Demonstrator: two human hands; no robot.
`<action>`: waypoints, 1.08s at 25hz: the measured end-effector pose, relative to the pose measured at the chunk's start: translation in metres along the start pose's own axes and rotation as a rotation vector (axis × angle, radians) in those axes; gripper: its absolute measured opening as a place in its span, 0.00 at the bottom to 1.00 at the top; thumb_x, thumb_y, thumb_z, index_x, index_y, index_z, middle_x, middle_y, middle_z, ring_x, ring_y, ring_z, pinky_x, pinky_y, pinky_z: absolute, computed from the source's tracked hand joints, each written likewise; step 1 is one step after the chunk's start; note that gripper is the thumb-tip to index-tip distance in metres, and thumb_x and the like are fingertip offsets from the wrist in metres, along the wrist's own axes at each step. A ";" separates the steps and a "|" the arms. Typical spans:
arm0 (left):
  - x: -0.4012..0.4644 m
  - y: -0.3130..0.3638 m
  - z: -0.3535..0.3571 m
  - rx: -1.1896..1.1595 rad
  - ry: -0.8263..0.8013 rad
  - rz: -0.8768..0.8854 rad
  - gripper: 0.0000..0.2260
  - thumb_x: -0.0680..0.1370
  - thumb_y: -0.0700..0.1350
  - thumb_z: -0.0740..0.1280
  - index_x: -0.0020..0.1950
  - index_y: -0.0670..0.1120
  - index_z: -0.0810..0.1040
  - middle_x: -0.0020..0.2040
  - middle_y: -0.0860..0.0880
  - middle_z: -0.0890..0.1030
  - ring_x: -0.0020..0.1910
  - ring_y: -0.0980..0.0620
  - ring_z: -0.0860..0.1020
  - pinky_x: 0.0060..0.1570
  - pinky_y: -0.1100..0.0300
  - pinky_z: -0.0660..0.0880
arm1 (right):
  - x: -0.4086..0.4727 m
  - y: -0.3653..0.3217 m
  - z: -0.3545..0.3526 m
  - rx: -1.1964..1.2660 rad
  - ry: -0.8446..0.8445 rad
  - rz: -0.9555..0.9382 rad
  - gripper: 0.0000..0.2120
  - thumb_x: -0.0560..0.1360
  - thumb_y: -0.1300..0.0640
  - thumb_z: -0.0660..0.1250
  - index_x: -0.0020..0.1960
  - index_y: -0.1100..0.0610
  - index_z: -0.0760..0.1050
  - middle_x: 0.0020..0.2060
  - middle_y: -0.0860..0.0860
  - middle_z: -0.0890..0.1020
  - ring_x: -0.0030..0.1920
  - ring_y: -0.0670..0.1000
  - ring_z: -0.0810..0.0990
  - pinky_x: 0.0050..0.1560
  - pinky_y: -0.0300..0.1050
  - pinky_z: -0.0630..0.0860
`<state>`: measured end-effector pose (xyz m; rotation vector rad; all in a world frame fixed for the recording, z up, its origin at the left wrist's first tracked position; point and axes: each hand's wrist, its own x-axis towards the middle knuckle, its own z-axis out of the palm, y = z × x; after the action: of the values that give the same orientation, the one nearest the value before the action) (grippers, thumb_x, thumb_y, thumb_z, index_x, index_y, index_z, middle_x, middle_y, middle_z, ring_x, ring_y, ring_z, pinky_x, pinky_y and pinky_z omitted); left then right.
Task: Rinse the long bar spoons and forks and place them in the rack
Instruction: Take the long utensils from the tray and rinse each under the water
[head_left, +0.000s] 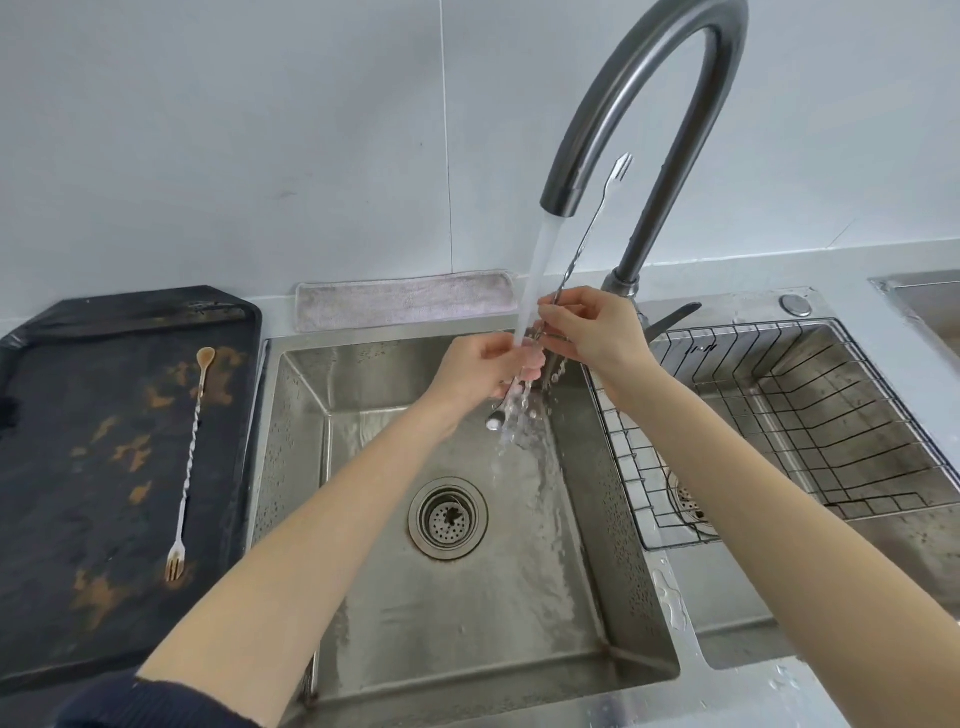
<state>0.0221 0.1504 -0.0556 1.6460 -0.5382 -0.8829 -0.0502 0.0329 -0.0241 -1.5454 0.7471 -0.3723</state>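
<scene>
Step in hand: rinsing. Right hand (587, 332) pinches the bar spoon (584, 244) mid-shaft, fork end up; left hand (485, 371) rubs its lower end under the stream (535, 275). Next: carry to the empty rack (810, 410); second spoon (189, 457) waits on the tray (62, 467).

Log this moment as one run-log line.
step: rinsing | both hands: gripping twisted steel bar spoon-fork under tap stream | black tray: one dirty spoon-fork left | wire rack: empty

black rust-stained tray (62, 415), grey cloth (400, 306), navy sleeve (156, 701)
</scene>
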 end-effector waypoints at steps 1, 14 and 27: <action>0.001 0.000 0.001 -0.014 0.013 0.017 0.01 0.73 0.45 0.69 0.42 0.50 0.80 0.40 0.52 0.83 0.35 0.62 0.82 0.33 0.71 0.77 | -0.001 0.001 0.001 0.007 0.003 0.000 0.09 0.73 0.64 0.67 0.37 0.53 0.76 0.31 0.51 0.78 0.37 0.50 0.80 0.43 0.38 0.82; -0.027 -0.035 -0.009 0.193 0.019 -0.099 0.11 0.78 0.37 0.57 0.55 0.39 0.77 0.49 0.45 0.81 0.44 0.56 0.80 0.40 0.71 0.74 | -0.017 -0.002 0.027 -0.038 -0.072 -0.067 0.05 0.75 0.60 0.64 0.48 0.52 0.77 0.36 0.46 0.82 0.38 0.44 0.81 0.45 0.38 0.79; -0.009 -0.016 0.003 0.334 0.104 0.076 0.13 0.75 0.51 0.64 0.55 0.46 0.80 0.55 0.46 0.83 0.53 0.53 0.79 0.55 0.58 0.74 | -0.034 0.008 0.012 -0.128 -0.003 -0.157 0.07 0.75 0.59 0.64 0.50 0.54 0.80 0.41 0.53 0.82 0.42 0.49 0.78 0.52 0.53 0.79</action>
<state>0.0125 0.1590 -0.0693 1.9471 -0.6991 -0.6722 -0.0696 0.0643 -0.0270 -1.7310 0.6596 -0.4453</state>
